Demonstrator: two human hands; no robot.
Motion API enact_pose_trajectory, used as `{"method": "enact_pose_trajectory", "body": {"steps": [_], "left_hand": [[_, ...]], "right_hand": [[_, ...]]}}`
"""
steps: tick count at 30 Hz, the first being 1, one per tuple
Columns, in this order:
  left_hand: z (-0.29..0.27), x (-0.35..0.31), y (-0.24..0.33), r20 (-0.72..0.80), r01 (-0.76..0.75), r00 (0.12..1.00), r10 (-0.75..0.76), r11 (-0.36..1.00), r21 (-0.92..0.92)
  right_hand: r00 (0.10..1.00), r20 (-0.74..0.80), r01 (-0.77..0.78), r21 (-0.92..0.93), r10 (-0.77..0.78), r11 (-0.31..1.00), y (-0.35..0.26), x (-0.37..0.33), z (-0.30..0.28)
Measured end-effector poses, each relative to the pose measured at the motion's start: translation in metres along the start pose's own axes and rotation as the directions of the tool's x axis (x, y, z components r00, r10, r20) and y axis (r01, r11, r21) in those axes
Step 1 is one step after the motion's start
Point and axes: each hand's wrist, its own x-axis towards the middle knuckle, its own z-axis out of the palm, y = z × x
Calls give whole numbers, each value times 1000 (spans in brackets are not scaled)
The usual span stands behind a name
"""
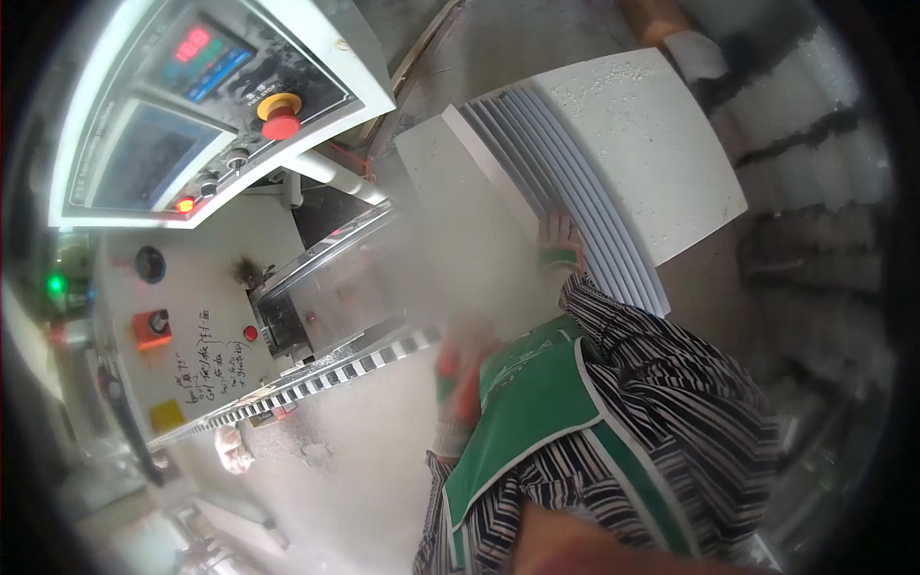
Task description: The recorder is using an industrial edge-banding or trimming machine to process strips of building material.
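Note:
My right hand point(560, 245), in a pale glove with a green band, lies against the edge of a stack of grey-white boards point(565, 163). Its fingers look stretched out along the board edges, and a hazy smear covers part of the view beside it. My left hand point(460, 372), gloved in red and green tones, is near the end of a black-and-white striped machine edge point(335, 372). Blur hides its fingers, so I cannot tell whether it holds anything. A green apron point(527, 393) and striped sleeves show on my body.
A control panel point(153, 144) with a screen, lit digits and a red stop button point(281, 120) stands at upper left. Below it is a pale machine top with handwriting point(216, 359) and an orange switch box point(151, 329). Another person's arm point(656, 19) shows at the top right.

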Motion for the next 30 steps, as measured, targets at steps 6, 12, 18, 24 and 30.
{"method": "enact_pose_trajectory", "body": {"steps": [6, 12, 18, 24, 30], "left_hand": [[-9, -12, -6, -81, 81, 993, -83, 996, -24], [-23, -20, 8, 30, 3, 1000, -4, 999, 38], [-39, -7, 23, 47, -50, 998, 50, 999, 5], [-37, 51, -4, 224, 58, 975, 5, 959, -278], [2, 84, 1, 381, 220, 925, -17, 840, -496]], "right_hand": [[947, 228, 192, 157, -225, 969, -11, -1, -56], [892, 449, -213, 530, -59, 821, -2, 0, -15], [969, 247, -248, 961, 23, 120, 64, -38, -38], [931, 298, -314, 948, -210, -46, 150, -76, -166], [850, 83, -217, 955, -520, -203, 188, -88, -147]]}}
